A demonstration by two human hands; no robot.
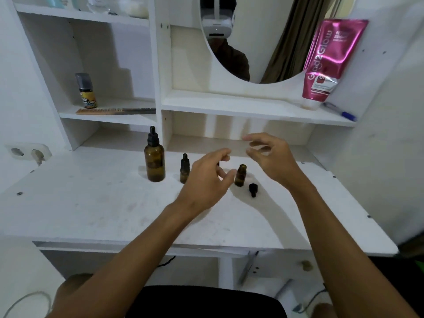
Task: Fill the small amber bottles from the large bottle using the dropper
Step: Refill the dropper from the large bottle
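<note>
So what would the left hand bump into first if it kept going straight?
Probably the dark thing half hidden between the left hand's fingers and thumb, maybe a small bottle's cap. The open amber bottle stands right of it.

Left hand (pixel 206 180) and right hand (pixel 273 157) hover, loosely curled, near an uncapped small bottle (pixel 240 176) and black cap (pixel 253 189).

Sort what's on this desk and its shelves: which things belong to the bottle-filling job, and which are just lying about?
For the job: large bottle, capped small bottle, open small bottle, loose black cap.

Lying about: pink tube, pen, comb, yellow-labelled bottle.
</note>
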